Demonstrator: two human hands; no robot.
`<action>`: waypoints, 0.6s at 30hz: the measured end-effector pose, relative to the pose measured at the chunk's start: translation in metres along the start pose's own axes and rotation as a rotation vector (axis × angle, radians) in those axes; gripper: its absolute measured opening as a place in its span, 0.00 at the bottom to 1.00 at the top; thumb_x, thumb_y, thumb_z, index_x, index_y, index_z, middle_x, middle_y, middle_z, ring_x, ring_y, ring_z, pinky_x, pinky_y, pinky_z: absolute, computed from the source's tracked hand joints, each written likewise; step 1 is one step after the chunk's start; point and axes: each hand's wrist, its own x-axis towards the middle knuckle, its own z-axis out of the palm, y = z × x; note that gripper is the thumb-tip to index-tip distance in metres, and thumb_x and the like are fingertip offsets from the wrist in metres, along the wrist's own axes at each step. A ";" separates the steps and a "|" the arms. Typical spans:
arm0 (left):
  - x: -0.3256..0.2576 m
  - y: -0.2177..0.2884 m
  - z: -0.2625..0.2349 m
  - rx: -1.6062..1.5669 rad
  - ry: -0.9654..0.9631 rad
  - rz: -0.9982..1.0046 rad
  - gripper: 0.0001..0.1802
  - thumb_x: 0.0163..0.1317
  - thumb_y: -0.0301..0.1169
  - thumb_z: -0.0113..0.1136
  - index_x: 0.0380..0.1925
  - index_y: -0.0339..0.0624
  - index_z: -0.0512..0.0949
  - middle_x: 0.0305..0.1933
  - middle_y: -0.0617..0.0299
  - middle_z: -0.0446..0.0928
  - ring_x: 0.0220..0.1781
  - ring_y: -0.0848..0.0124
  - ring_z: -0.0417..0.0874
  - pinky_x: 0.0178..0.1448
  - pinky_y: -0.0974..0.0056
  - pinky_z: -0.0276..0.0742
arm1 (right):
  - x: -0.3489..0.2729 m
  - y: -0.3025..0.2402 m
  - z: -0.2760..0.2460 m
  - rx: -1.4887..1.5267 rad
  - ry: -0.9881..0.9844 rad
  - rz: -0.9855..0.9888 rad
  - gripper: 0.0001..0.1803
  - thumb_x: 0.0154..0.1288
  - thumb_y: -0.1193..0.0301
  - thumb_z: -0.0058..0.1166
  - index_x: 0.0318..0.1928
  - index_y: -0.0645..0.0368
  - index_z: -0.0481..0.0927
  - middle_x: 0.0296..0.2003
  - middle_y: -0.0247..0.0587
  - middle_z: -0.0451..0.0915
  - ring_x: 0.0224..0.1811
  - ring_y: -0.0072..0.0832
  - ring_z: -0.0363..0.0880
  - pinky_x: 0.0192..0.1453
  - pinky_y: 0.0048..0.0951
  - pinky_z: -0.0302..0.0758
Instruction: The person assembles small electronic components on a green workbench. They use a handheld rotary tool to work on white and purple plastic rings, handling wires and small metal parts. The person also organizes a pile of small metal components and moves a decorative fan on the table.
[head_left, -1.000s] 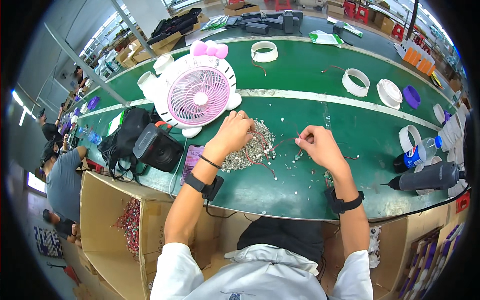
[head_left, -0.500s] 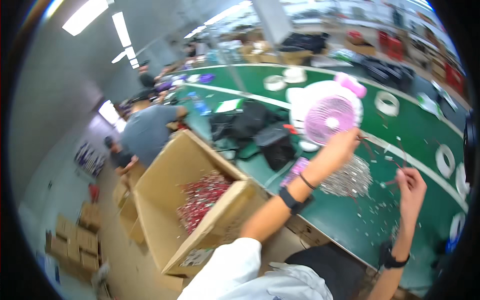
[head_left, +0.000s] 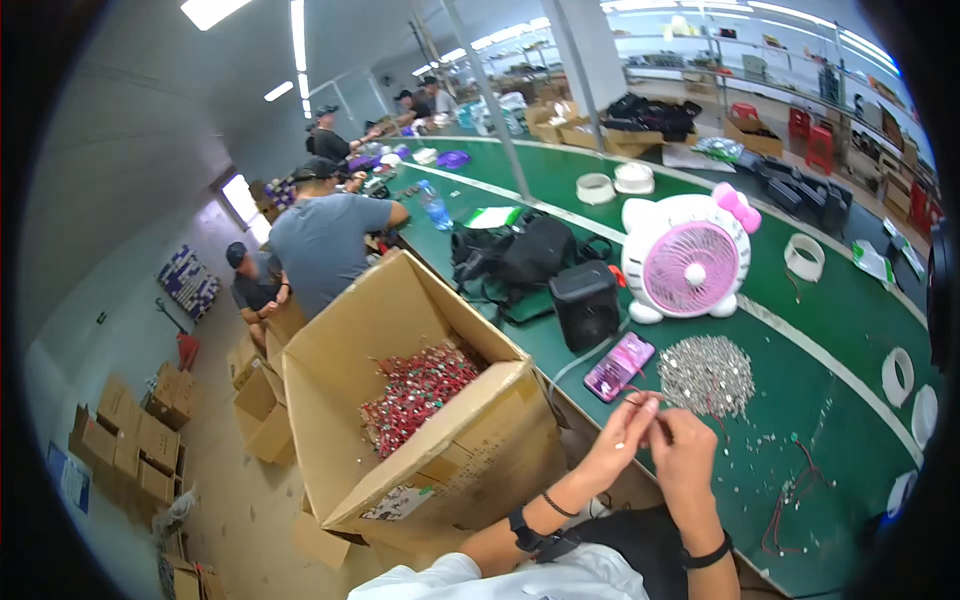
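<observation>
We find the left hand and right hand, earlier well apart, now together, apparently pinching a red wire at their fingertips, the pile just beyond the right, suggesting both now work one piece

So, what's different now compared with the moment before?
The view swung left. The left hand, earlier at the heap of small silvery pieces, and right hand, earlier right of it, have drawn back toward the body and come together. Whether anything was let go is unclear. The heap and white-and-pink plastic fan stayed put.
</observation>
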 end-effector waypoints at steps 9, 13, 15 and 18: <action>-0.006 -0.026 -0.032 -0.130 0.289 0.067 0.20 0.87 0.48 0.42 0.42 0.45 0.73 0.41 0.65 0.76 0.44 0.76 0.77 0.48 0.71 0.71 | -0.014 0.013 -0.024 0.145 0.046 0.127 0.10 0.60 0.78 0.71 0.42 0.65 0.87 0.35 0.46 0.86 0.35 0.33 0.86 0.42 0.33 0.82; -0.009 -0.026 -0.041 -0.417 0.192 0.013 0.18 0.86 0.47 0.44 0.43 0.46 0.71 0.33 0.68 0.66 0.32 0.77 0.68 0.39 0.69 0.68 | -0.013 0.069 -0.062 -0.063 0.154 0.286 0.08 0.60 0.78 0.69 0.40 0.66 0.86 0.31 0.45 0.84 0.29 0.32 0.82 0.36 0.32 0.77; -0.011 -0.031 -0.049 -0.119 0.213 0.023 0.16 0.86 0.46 0.45 0.43 0.47 0.70 0.31 0.70 0.64 0.30 0.78 0.65 0.36 0.69 0.67 | -0.012 0.086 -0.068 -0.160 0.164 0.229 0.08 0.61 0.74 0.69 0.38 0.64 0.85 0.32 0.47 0.84 0.31 0.40 0.83 0.36 0.36 0.77; -0.016 -0.044 -0.049 -0.360 0.274 -0.030 0.14 0.85 0.44 0.47 0.42 0.49 0.70 0.29 0.74 0.60 0.29 0.81 0.62 0.36 0.69 0.63 | -0.015 0.101 -0.069 -0.301 0.017 0.259 0.13 0.59 0.70 0.72 0.44 0.59 0.86 0.37 0.43 0.85 0.45 0.43 0.83 0.52 0.44 0.78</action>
